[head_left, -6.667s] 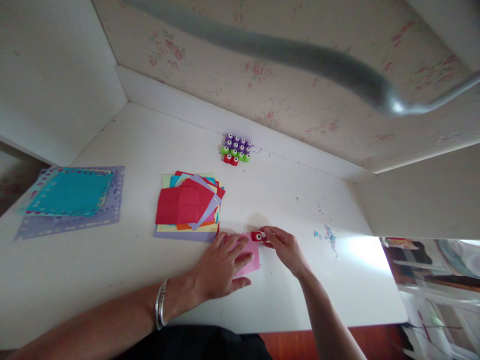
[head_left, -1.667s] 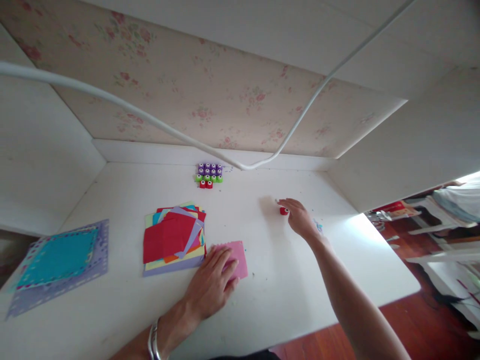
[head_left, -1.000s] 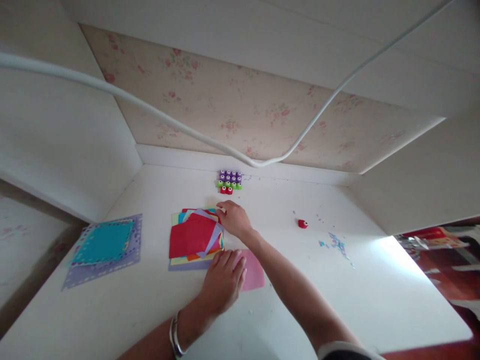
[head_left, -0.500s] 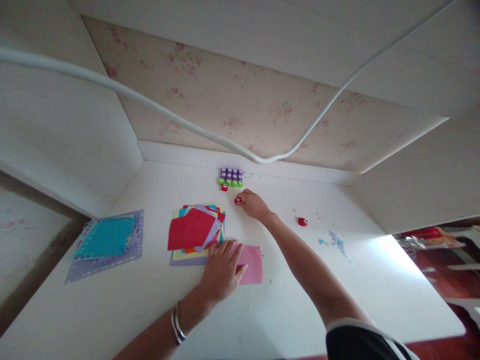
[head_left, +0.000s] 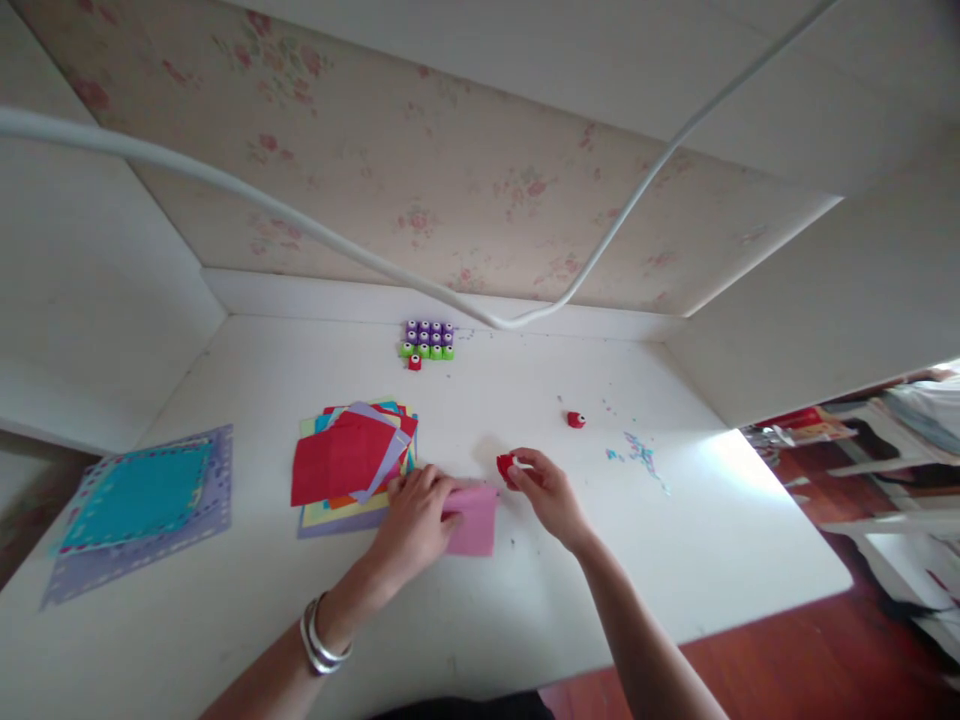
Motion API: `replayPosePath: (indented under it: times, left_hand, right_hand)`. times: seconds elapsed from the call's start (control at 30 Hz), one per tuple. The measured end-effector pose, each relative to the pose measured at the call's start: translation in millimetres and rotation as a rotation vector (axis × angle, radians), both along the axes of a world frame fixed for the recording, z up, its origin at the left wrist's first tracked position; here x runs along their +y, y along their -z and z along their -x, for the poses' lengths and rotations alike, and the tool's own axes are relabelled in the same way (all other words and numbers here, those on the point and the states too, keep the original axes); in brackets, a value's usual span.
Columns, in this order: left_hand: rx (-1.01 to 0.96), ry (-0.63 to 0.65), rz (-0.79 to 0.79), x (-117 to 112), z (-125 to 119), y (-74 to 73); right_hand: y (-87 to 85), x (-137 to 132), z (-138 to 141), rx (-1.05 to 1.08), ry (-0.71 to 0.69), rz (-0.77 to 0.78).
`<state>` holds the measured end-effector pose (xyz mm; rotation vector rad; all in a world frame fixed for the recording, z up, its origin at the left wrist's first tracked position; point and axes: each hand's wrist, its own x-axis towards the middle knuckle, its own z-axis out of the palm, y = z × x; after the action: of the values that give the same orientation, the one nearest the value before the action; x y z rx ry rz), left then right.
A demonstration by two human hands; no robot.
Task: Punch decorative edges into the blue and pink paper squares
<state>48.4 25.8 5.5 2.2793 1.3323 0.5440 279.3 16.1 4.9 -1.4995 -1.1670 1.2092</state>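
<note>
My right hand [head_left: 541,490] pinches a small red craft punch [head_left: 505,470] between thumb and fingers, just above the table. It is close to the right upper corner of a pink sheet of paper [head_left: 474,530]. My left hand [head_left: 417,510] has its fingers closed over the left part of that sheet, whose upper edge looks raised. Beside my left hand lies a pile of coloured paper, with a red sheet [head_left: 330,462] on top. Another red punch [head_left: 576,420] rests on the table to the right.
At the back stand rows of purple and green punches [head_left: 436,351] with one red punch [head_left: 415,363] in front. Punched blue and purple sheets [head_left: 150,495] lie at the left. Paper bits [head_left: 641,455] are scattered right. A white cable [head_left: 337,250] hangs across the view.
My right hand has brought the red punch from near the back rows towards the pink sheet. The sheet's upper edge now looks lifted under my left hand. The view has shifted right.
</note>
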Motion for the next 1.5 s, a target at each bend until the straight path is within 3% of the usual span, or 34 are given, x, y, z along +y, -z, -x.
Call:
replayPosePath:
  times: [0.13, 0.27, 0.5, 0.8, 1.13, 1.5]
  left_hand:
    - [-0.184, -0.068, 0.11, 4.8, 2.1, 3.5]
    - [-0.371, -0.164, 0.282, 8.3, 5.2, -2.2]
    - [-0.416, -0.044, 0.507, 15.4, 11.9, -17.4]
    - [-0.412, -0.035, 0.576, 14.3, 15.1, -17.6]
    - [-0.404, -0.012, 0.543, 13.6, 16.0, -18.2]
    - [-0.361, -0.014, 0.504, 13.7, 15.4, -19.5]
  right_hand:
    - [2.4, -17.9, 5.9, 0.126, 0.089, 0.001]
    - [1.5, -22.1, 10.3, 0.194, 0.102, -0.009]
    - [0.2, -17.8, 8.7, 0.067, 0.025, -0.043]
    - [-4.4, -9.5, 13.5, 0.017, -0.048, -0.109]
    - [-11.5, -3.7, 14.5, -0.081, -0.119, -0.15]
    - [-8.4, -5.3, 12.9, -0.069, -0.14, -0.141]
